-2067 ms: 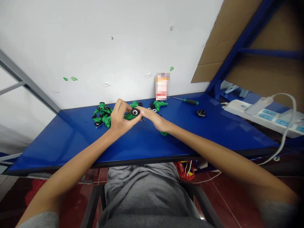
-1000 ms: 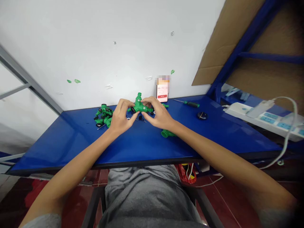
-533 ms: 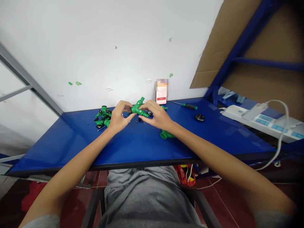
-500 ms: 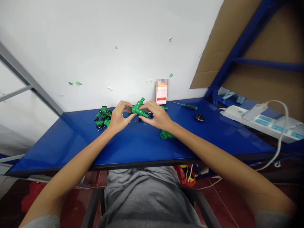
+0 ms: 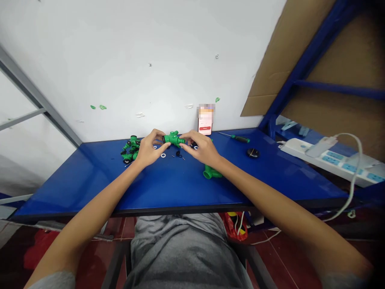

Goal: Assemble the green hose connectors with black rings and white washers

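A green Y-shaped hose splitter (image 5: pixel 173 139) is held above the blue table between my two hands. My left hand (image 5: pixel 150 146) is closed round its black-ringed end, fingers behind and thumb in front. On the opposite side, the fingertips and thumb of my right hand (image 5: pixel 200 147) pinch the end of one branch. Below the splitter lie a white washer ring (image 5: pixel 163 155) and small black parts (image 5: pixel 178 153). Another green fitting (image 5: pixel 210 172) rests under my right wrist, partly covered by it. Several more green splitters (image 5: pixel 131 146) are piled left of my left hand.
A phone (image 5: pixel 205 120) leans on the white wall at the back. To the right lie a green-handled screwdriver (image 5: pixel 239 138) and a round black object (image 5: pixel 253 153). A white power strip (image 5: pixel 333 158) with a cable stands beyond the table's right edge.
The splitter has turned in my hands, so its upper branch now points away and looks shorter. My right fingers have shifted out to the branch end. The white washer now shows fully.
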`<move>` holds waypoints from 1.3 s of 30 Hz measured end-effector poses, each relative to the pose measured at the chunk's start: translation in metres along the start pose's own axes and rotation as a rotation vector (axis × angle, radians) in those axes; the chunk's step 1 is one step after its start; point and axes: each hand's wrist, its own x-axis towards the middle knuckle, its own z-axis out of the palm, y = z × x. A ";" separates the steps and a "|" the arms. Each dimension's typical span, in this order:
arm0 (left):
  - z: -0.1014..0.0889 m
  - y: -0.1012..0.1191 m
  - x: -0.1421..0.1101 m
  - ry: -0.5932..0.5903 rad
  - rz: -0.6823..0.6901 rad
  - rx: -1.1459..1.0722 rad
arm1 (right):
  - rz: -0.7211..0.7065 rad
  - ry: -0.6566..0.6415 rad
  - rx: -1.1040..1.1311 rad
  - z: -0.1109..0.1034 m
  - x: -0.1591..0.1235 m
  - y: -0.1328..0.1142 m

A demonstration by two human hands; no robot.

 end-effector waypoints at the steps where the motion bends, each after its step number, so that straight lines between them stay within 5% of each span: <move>1: -0.001 -0.001 0.001 0.002 0.015 0.009 | -0.015 0.003 -0.004 0.000 0.000 0.000; 10: 0.001 -0.005 0.004 0.115 0.224 0.041 | 0.024 -0.086 0.081 0.006 -0.004 0.002; 22: 0.006 -0.003 -0.001 0.013 -0.021 0.023 | 0.326 -0.087 0.318 0.006 0.003 0.001; 25: 0.001 0.002 0.001 -0.153 -0.068 0.114 | 0.335 -0.215 0.307 -0.002 0.007 -0.001; 29: -0.014 0.010 0.007 -0.513 -0.048 0.127 | 0.327 -0.503 0.320 -0.016 0.010 0.000; 39: -0.011 0.012 0.001 -0.853 -0.009 0.043 | 0.249 -0.473 -0.001 -0.004 0.000 0.028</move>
